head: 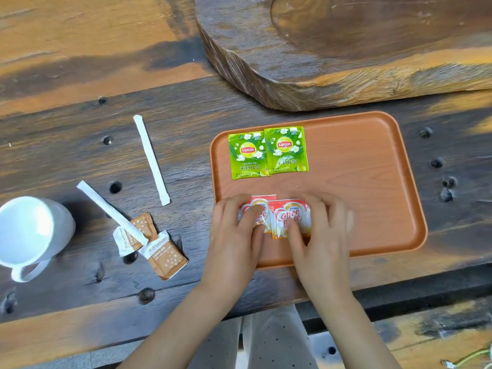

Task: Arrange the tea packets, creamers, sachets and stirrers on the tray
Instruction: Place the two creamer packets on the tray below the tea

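Even soft daylight, faint shadows, fisheye bend at edges, right hand (323, 230) motion-blurred, rest fairly sharp.

Tea corner, I judge: weathered dark plank desk (186, 107), carved rustic wooden slab (346, 54), white ceramic mug (32, 233), orange plastic serving tray (372, 161).

The lower parts of two creamer packets (286, 217) are being covered by the left hand (234, 235) and right hand (322, 235). The white mug (32, 230) is being cropped by the left edge.
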Demonstrator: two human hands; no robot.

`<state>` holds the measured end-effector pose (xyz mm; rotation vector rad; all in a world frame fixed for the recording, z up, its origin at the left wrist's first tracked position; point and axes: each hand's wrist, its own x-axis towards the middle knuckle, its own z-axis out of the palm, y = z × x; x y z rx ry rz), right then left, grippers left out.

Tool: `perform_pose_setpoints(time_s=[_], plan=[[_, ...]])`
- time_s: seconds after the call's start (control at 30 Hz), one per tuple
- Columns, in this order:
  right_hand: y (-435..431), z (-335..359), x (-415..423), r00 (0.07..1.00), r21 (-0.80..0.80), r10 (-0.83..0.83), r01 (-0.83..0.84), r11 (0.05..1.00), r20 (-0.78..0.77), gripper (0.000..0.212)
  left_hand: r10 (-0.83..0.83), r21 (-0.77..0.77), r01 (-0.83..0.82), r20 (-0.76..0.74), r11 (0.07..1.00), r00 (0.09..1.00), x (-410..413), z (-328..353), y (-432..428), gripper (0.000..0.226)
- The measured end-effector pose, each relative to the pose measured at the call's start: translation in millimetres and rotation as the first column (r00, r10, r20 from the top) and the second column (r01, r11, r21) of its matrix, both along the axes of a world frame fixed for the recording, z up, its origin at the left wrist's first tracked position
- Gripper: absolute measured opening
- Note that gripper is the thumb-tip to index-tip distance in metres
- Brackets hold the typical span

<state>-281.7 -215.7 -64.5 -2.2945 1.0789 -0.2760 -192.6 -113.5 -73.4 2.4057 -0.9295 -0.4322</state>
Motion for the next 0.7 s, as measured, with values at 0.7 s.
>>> perform_pose_setpoints(time_s=[0.7], plan=[[-20.2,-15.5,8.4,0.988,-0.043,0.151,-0.151,0.988,-0.001,0.027,0.015,-0.022,-0.015,0.013,1.0,1.0,5.3,-2.1,-12.3,0.027]])
